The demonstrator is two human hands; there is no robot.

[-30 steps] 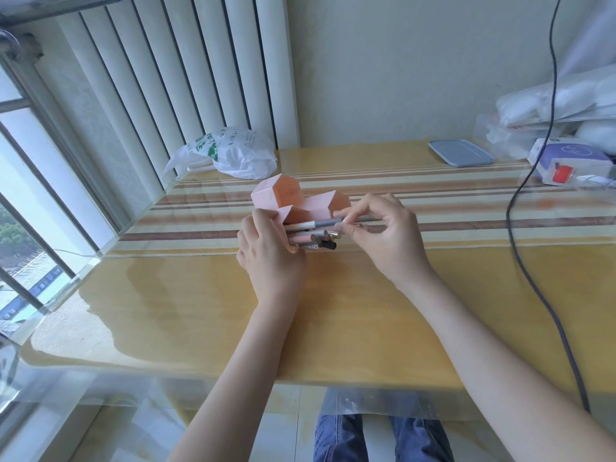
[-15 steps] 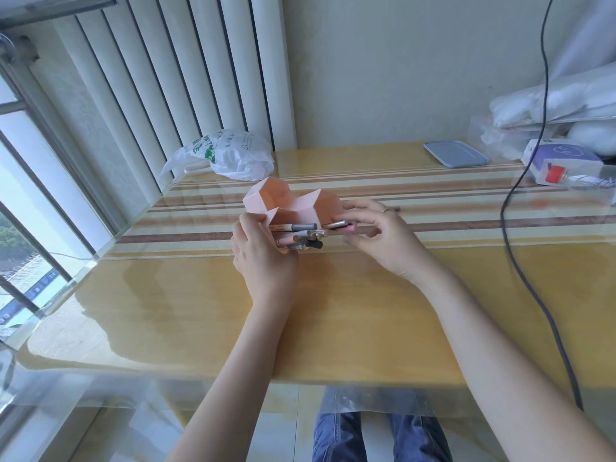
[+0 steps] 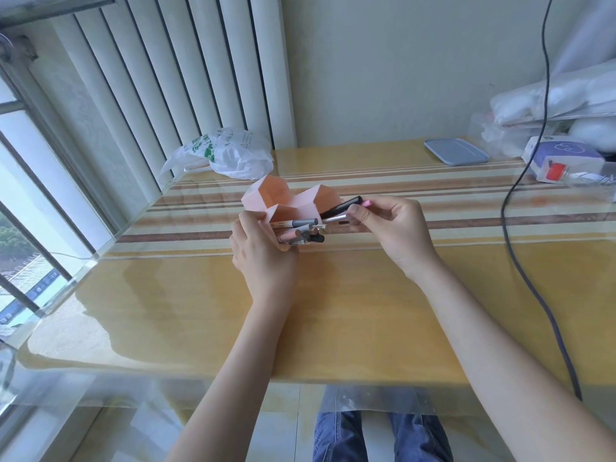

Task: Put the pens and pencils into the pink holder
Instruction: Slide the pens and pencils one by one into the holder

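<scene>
The left hand (image 3: 263, 251) is wrapped around a bundle of pens (image 3: 301, 232) beside the pink holder (image 3: 286, 203); the right hand (image 3: 391, 228) pinches a black pen (image 3: 341, 206) between its fingertips

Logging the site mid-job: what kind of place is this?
Probably a home room, at a glass-topped table beside a window, with a white radiator and a plastic bag.

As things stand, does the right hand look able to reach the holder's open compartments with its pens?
Probably yes: the right hand holds pens right beside the pink holder, nothing between them; the left hand grips the other side.
</scene>
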